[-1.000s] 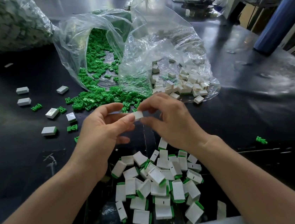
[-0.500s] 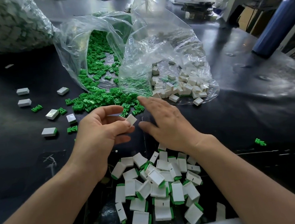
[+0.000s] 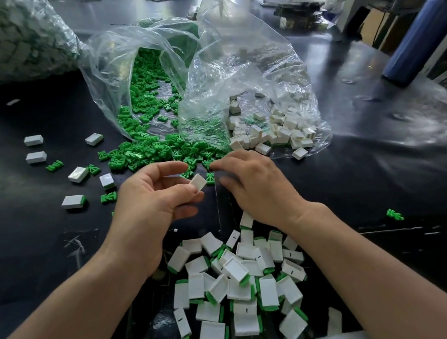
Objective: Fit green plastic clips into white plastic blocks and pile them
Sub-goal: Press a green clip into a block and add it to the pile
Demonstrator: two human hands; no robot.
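Note:
My left hand (image 3: 148, 203) pinches a white block (image 3: 198, 182) between thumb and fingers, just above the black table. My right hand (image 3: 255, 188) lies a little to the right, fingers spread and holding nothing. Its index fingertip rests at the near edge of the loose green clips (image 3: 153, 152), and a single green clip (image 3: 210, 178) sits between that finger and the thumb. Below my wrists lies a pile of white blocks with green clips fitted (image 3: 237, 279). Empty white blocks (image 3: 274, 133) spill from the clear bag on the right.
Two open clear plastic bags (image 3: 205, 68) lie behind the hands. Loose blocks (image 3: 34, 140) and clips (image 3: 54, 165) are scattered at left. A stray green clip (image 3: 394, 214) lies at right. A blue bottle (image 3: 418, 32) stands far right; a full bag (image 3: 1, 41) far left.
My right hand has let go of the white block and moved forward to the green clips. My left hand has kept the block and barely shifted.

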